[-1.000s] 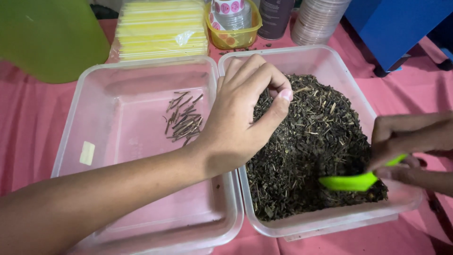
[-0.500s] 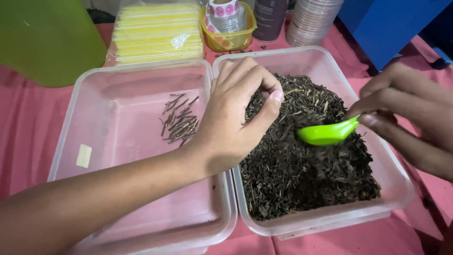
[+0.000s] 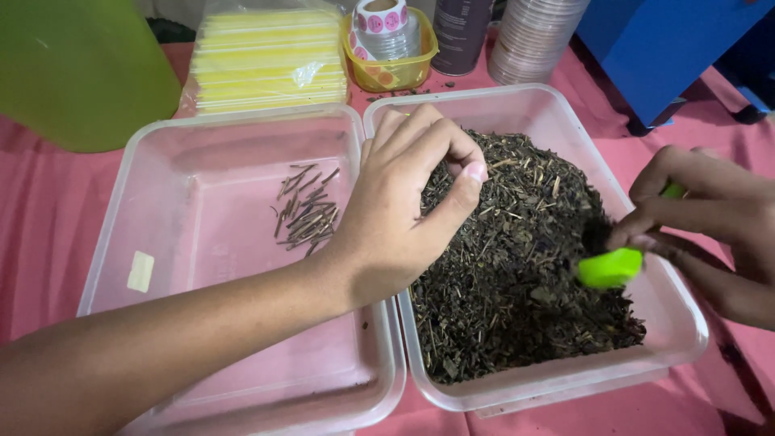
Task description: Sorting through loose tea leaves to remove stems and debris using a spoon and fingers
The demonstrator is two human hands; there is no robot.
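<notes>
My left hand [image 3: 400,210] reaches in from the lower left and hovers over the left edge of the right clear tub [image 3: 549,93]. Its thumb and fingers are pinched together, and I see nothing between them. The tub holds a heap of dark dried leaves and stems [image 3: 508,274]. My right hand [image 3: 710,222] grips a bright green spoon [image 3: 609,268] whose bowl is dug into the right side of the heap. The left clear tub [image 3: 202,258] holds only a small pile of thin brown stems [image 3: 305,214].
Both tubs sit on a pink cloth [image 3: 40,218]. Behind them are a green jug [image 3: 81,64], a pack of yellow straws [image 3: 270,60], a small yellow tub [image 3: 391,73] with a sticker roll [image 3: 381,14], a dark can [image 3: 460,32], stacked lids [image 3: 537,40] and a blue box [image 3: 670,40].
My right hand lifted the green spoon up over the heap, then brought it back down into the leaves at the right side. My left hand has stayed pinched in place.
</notes>
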